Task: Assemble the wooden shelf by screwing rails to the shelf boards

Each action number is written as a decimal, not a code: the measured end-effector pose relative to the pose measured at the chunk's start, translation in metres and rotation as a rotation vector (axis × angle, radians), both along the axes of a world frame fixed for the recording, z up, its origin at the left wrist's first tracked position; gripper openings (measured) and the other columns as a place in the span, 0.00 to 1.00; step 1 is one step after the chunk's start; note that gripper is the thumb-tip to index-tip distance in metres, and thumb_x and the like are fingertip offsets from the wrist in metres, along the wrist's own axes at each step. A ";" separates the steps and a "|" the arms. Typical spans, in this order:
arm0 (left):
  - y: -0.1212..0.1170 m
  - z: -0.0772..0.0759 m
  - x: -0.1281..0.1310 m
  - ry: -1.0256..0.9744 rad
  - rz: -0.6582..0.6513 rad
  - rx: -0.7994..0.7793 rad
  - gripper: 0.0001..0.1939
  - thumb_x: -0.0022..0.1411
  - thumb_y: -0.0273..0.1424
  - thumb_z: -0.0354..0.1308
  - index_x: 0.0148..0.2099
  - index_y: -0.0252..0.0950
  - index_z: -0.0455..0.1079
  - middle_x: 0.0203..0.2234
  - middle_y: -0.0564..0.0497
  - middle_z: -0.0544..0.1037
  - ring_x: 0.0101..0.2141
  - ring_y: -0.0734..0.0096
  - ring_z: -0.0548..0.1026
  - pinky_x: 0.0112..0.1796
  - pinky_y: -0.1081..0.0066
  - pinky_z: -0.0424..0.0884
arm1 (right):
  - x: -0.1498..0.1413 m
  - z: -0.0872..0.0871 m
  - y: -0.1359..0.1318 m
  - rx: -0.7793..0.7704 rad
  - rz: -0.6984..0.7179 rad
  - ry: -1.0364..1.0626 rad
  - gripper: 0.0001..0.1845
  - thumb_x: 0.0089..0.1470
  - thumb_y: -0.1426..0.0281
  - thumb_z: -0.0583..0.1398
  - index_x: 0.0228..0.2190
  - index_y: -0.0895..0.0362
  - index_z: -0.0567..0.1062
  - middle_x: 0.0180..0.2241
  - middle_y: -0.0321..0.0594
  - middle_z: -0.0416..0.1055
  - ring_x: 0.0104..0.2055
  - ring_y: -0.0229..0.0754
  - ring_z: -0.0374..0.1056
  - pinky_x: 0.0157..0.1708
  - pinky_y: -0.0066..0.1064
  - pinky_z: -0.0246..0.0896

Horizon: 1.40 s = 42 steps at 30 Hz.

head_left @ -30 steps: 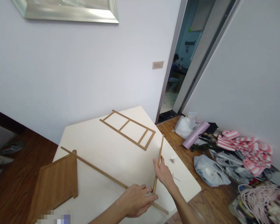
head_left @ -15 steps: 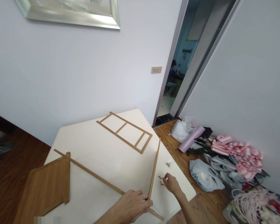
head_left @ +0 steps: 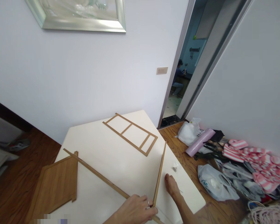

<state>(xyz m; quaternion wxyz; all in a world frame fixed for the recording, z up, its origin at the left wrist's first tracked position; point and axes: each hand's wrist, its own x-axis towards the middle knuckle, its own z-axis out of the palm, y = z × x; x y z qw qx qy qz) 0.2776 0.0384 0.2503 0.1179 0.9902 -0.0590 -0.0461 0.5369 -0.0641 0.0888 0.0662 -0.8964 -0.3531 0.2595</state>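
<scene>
My left hand (head_left: 135,211) is closed over the spot where two thin wooden strips meet near the table's front edge. The long strip (head_left: 95,172) runs from there back to the left. The short strip (head_left: 160,169) runs away from me towards the right edge. My right hand (head_left: 172,186) rests on the white table (head_left: 121,161) just right of the short strip, its fingers curled together; whatever they pinch is too small to see. A little packet of hardware (head_left: 175,168) lies just beyond that hand.
A ladder-like wooden frame (head_left: 130,134) lies at the table's far side. A brown wooden panel (head_left: 58,183) overhangs the left edge. Bags and clothes (head_left: 226,161) are piled on the floor at right. A person (head_left: 178,77) sits beyond the open doorway.
My right hand let go of the short strip, reached to small hardware on the table and now rests beside the strip. My left hand stayed on the joint.
</scene>
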 end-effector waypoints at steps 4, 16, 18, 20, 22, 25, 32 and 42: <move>-0.001 -0.006 0.001 -0.018 -0.008 0.022 0.09 0.72 0.38 0.50 0.51 0.44 0.63 0.42 0.53 0.77 0.38 0.69 0.76 0.28 0.72 0.69 | 0.003 0.002 -0.002 0.005 0.002 -0.008 0.09 0.60 0.79 0.51 0.38 0.60 0.70 0.38 0.49 0.73 0.42 0.45 0.72 0.40 0.30 0.57; 0.000 -0.007 0.001 0.001 -0.020 -0.004 0.11 0.71 0.38 0.52 0.53 0.44 0.62 0.43 0.52 0.76 0.39 0.68 0.76 0.29 0.73 0.71 | 0.002 0.027 -0.015 0.395 -0.288 0.309 0.14 0.56 0.65 0.51 0.35 0.57 0.74 0.26 0.38 0.74 0.32 0.46 0.75 0.38 0.37 0.68; 0.001 -0.001 0.000 0.019 -0.007 -0.029 0.11 0.70 0.37 0.52 0.53 0.44 0.61 0.44 0.53 0.76 0.40 0.68 0.76 0.31 0.73 0.72 | -0.002 0.043 -0.025 0.556 -0.386 0.483 0.17 0.52 0.56 0.57 0.31 0.57 0.75 0.25 0.39 0.75 0.30 0.47 0.75 0.35 0.38 0.70; 0.002 0.005 0.000 0.034 0.000 -0.057 0.11 0.70 0.36 0.52 0.53 0.44 0.61 0.44 0.53 0.76 0.42 0.67 0.76 0.33 0.72 0.72 | -0.009 0.064 -0.038 0.683 -0.466 0.629 0.23 0.44 0.50 0.64 0.29 0.58 0.76 0.26 0.41 0.76 0.30 0.48 0.75 0.35 0.40 0.72; 0.004 0.010 0.000 0.042 -0.003 -0.088 0.11 0.71 0.35 0.52 0.54 0.44 0.60 0.45 0.52 0.75 0.43 0.67 0.76 0.35 0.72 0.72 | -0.020 0.085 -0.054 0.716 -0.535 0.712 0.27 0.37 0.47 0.69 0.28 0.58 0.77 0.24 0.42 0.76 0.28 0.48 0.75 0.35 0.40 0.73; 0.009 0.013 0.003 0.045 -0.002 -0.122 0.12 0.71 0.35 0.50 0.55 0.45 0.60 0.45 0.51 0.75 0.45 0.67 0.75 0.36 0.72 0.72 | -0.042 0.107 -0.077 0.747 -0.656 0.777 0.30 0.33 0.46 0.71 0.29 0.58 0.78 0.25 0.44 0.78 0.30 0.50 0.76 0.38 0.41 0.74; 0.018 0.019 0.013 0.002 0.015 -0.111 0.10 0.71 0.34 0.49 0.54 0.44 0.62 0.42 0.52 0.76 0.43 0.67 0.77 0.33 0.71 0.71 | -0.096 0.111 -0.092 0.906 -0.840 0.857 0.35 0.27 0.45 0.73 0.32 0.57 0.77 0.33 0.50 0.82 0.39 0.54 0.78 0.52 0.45 0.70; 0.020 0.015 0.005 -0.003 0.027 -0.050 0.08 0.70 0.34 0.52 0.50 0.43 0.63 0.40 0.53 0.76 0.42 0.65 0.77 0.32 0.70 0.70 | -0.119 0.124 -0.070 0.826 -0.696 0.888 0.29 0.31 0.46 0.73 0.28 0.56 0.79 0.22 0.38 0.75 0.32 0.47 0.75 0.44 0.41 0.73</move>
